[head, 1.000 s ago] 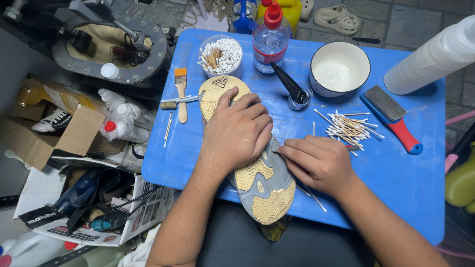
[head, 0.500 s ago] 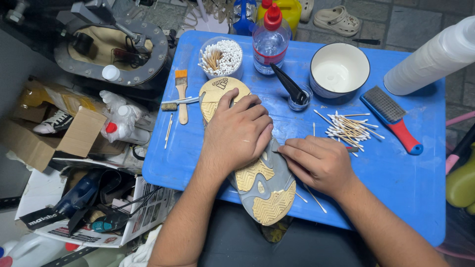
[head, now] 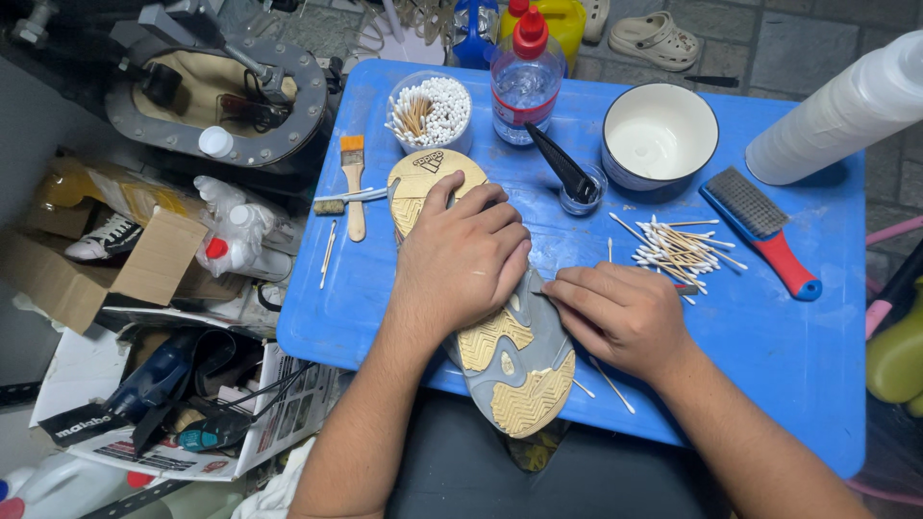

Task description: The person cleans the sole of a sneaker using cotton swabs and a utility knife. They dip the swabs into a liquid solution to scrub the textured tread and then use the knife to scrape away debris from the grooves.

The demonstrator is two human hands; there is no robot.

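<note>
A shoe (head: pixel 514 370) lies sole-up on the blue table (head: pixel 769 346), its tan and grey tread facing me. My left hand (head: pixel 461 255) presses flat on the middle of the sole and holds it down. My right hand (head: pixel 615 312) rests at the sole's right edge with fingers pinched on a small thin tool whose tip touches the grey rubber; most of the tool is hidden.
A pile of cotton swabs (head: pixel 678 248) lies right of my hands, beside a red-handled brush (head: pixel 764 231). Behind stand a white bowl (head: pixel 660 135), a tub of swabs (head: pixel 429 108), a red-capped bottle (head: pixel 525 72), a small paintbrush (head: pixel 353 183) and a white roll (head: pixel 841 111). Clutter fills the floor left.
My right hand has shifted very slightly along the sole's edge. My left hand and the shoe stay put.
</note>
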